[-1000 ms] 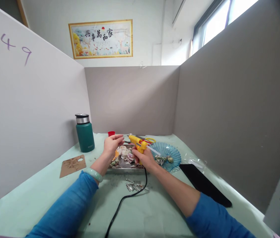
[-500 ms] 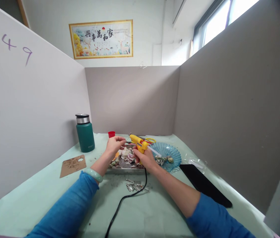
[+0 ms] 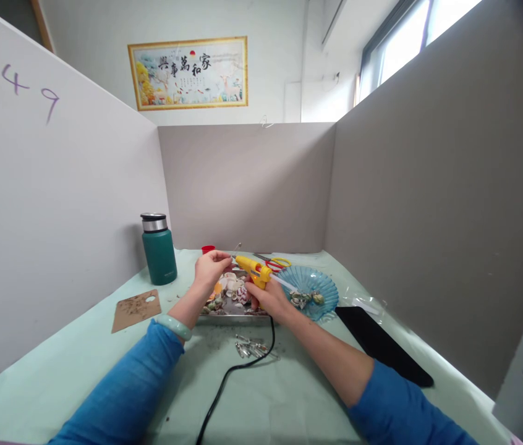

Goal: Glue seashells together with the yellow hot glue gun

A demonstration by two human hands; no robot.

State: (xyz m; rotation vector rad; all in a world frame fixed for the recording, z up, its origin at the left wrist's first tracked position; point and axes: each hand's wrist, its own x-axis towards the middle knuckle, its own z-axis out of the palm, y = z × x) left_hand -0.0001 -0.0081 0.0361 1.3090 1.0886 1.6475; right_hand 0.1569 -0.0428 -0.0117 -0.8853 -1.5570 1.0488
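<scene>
My right hand (image 3: 268, 298) is wrapped round the handle of a yellow hot glue gun (image 3: 253, 269), with a white glue stick (image 3: 284, 283) poking out of its back. The gun's nozzle points left, close to the fingertips of my left hand (image 3: 214, 269). Those fingers are pinched together on something small and thin that I cannot make out. Below both hands lies a metal tray (image 3: 233, 319) of shells (image 3: 231, 283), partly covered by my hands. A black cord (image 3: 227, 372) runs from the gun toward me, past a small heap of silvery metal clips (image 3: 250, 347).
To the right stands a blue scalloped plate (image 3: 331, 287) with shell-like pieces on it, and a black flat slab (image 3: 384, 346). Scissors (image 3: 281, 263) and a red cup (image 3: 208, 249) lie behind the tray. At left are a green bottle (image 3: 159, 256) and a brown card (image 3: 134, 310).
The glue gun has shifted slightly left and down, its nozzle now nearer my left fingertips. My left hand has moved a little left and up, still pinching.
</scene>
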